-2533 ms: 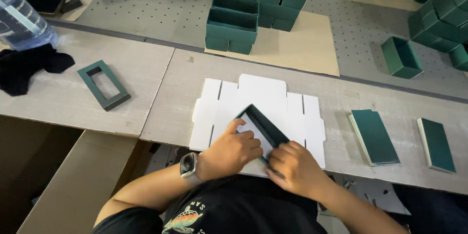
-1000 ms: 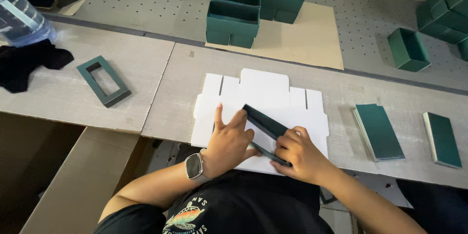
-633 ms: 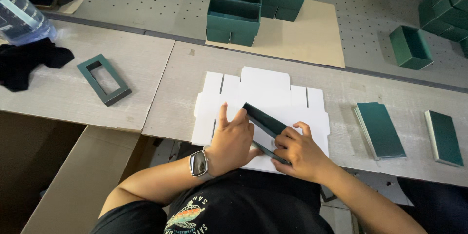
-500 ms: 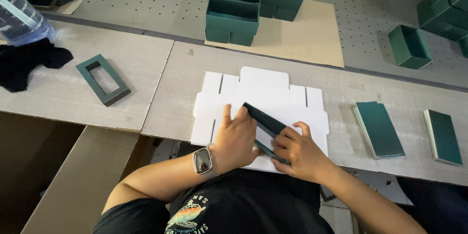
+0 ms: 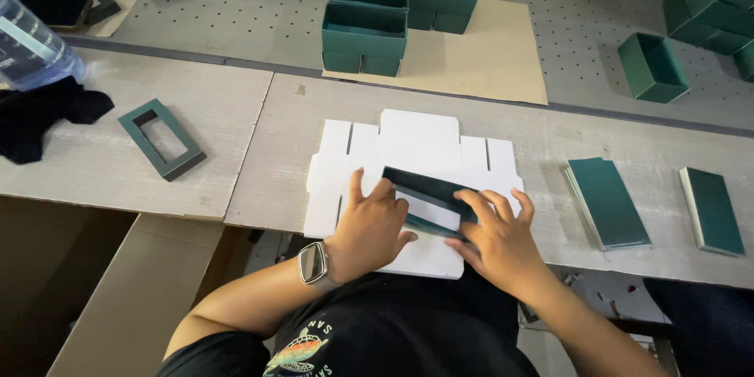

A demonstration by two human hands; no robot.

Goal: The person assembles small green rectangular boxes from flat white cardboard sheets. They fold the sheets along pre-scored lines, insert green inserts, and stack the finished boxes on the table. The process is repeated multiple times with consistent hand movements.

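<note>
A flat white die-cut cardboard sheet point(image 5: 416, 137) lies on the grey table point(image 5: 298, 133) in front of me. On it rests a dark green rectangular frame point(image 5: 428, 188), tilted up at its far edge. My left hand point(image 5: 369, 224), with a watch on the wrist, presses on the frame's left end. At the frame's right end my right hand point(image 5: 499, 236) grips it with fingers curled over the edge.
Another green frame point(image 5: 161, 139) lies on the table at left, near a black cloth point(image 5: 43, 114) and a clear bottle point(image 5: 31, 47). Two flat green panels point(image 5: 609, 202) point(image 5: 711, 210) lie at right. Stacked green boxes point(image 5: 365, 31) stand behind on brown card, with an open box point(image 5: 652, 67) far right.
Both hands stay on the green frame over the white sheet. The left hand has shifted slightly onto the frame's left end, and the frame has tilted a little.
</note>
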